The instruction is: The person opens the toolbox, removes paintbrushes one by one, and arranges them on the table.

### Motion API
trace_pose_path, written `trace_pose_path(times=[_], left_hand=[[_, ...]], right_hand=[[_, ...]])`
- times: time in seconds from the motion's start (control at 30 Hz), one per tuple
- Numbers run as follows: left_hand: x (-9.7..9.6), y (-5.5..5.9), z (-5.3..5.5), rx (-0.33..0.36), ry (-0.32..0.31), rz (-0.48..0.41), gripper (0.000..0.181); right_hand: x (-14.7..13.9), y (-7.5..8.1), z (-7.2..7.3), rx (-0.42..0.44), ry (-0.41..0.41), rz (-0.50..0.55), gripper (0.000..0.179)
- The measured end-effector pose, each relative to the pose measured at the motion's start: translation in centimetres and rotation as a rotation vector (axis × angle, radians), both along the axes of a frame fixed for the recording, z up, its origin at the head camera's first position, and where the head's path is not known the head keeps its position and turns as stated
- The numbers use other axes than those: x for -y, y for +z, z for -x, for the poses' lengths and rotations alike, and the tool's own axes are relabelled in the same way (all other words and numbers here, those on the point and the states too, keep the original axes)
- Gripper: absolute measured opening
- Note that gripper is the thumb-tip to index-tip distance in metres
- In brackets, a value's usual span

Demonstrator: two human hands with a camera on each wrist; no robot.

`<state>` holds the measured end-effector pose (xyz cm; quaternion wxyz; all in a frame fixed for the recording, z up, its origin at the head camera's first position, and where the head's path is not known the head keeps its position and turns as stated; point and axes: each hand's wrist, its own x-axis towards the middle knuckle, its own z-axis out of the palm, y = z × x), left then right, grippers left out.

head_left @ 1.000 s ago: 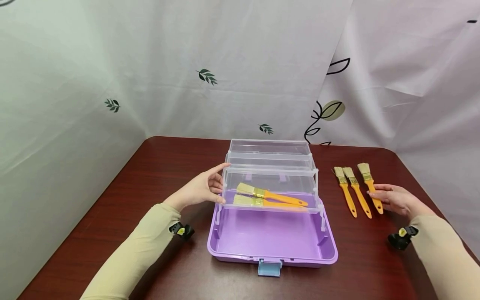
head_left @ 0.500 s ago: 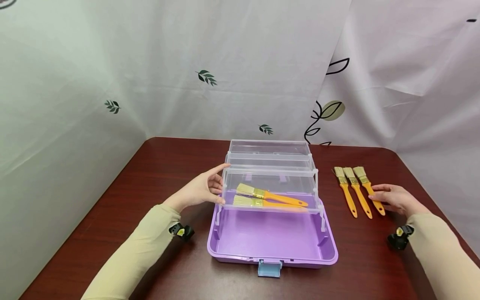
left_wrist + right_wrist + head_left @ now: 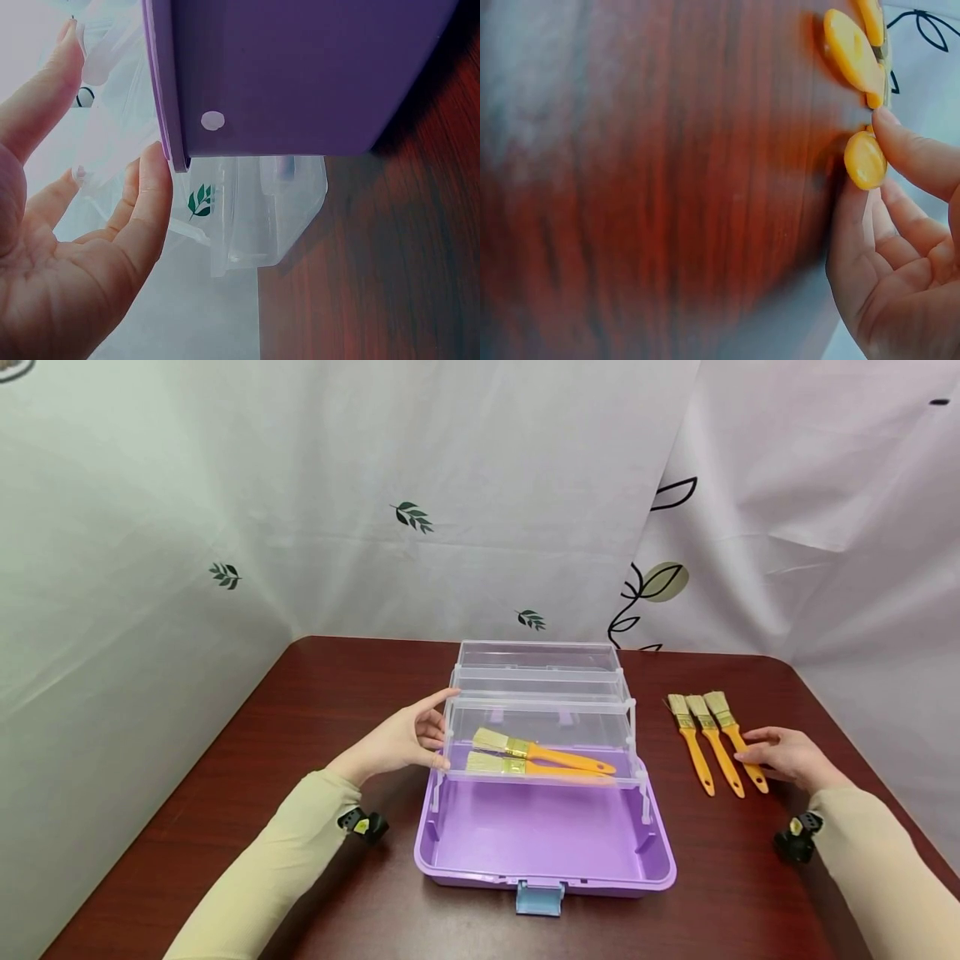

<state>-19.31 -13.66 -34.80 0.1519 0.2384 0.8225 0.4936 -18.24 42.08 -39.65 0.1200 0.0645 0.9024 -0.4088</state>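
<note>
A purple case (image 3: 543, 835) stands with its clear trays raised. Two paintbrushes with yellow handles, one (image 3: 573, 760) behind the other, lie in the lowest clear tray (image 3: 540, 703). My left hand (image 3: 390, 739) spans that tray's left end, thumb at the near corner and index finger stretched along the side. In the left wrist view its fingers lie beside the case's purple wall (image 3: 300, 75). At the right, my right hand (image 3: 795, 756) pinches the handle of the rightmost paintbrush (image 3: 722, 710) between thumb and fingers. The handle's rounded end (image 3: 865, 161) shows in the right wrist view.
Two more paintbrushes, the left one (image 3: 697, 756) and the middle one (image 3: 723, 760), lie just left of the held one. A blue latch (image 3: 540, 898) hangs from the case's front. The dark red table (image 3: 322, 693) ends at a pale patterned curtain (image 3: 337, 527).
The rightmost paintbrush's bristle end has swung left, close beside the other two. My right hand has shifted slightly left with it. My left hand has stayed at the tray.
</note>
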Motion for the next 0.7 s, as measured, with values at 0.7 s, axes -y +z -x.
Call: trace_pose_path(times=[0.7], left_hand=[[-0.05, 0.05, -0.07, 0.0, 0.005, 0.0, 0.103]], right_hand=[[-0.16, -0.2, -0.43, -0.026, -0.041, 0.06, 0.07]])
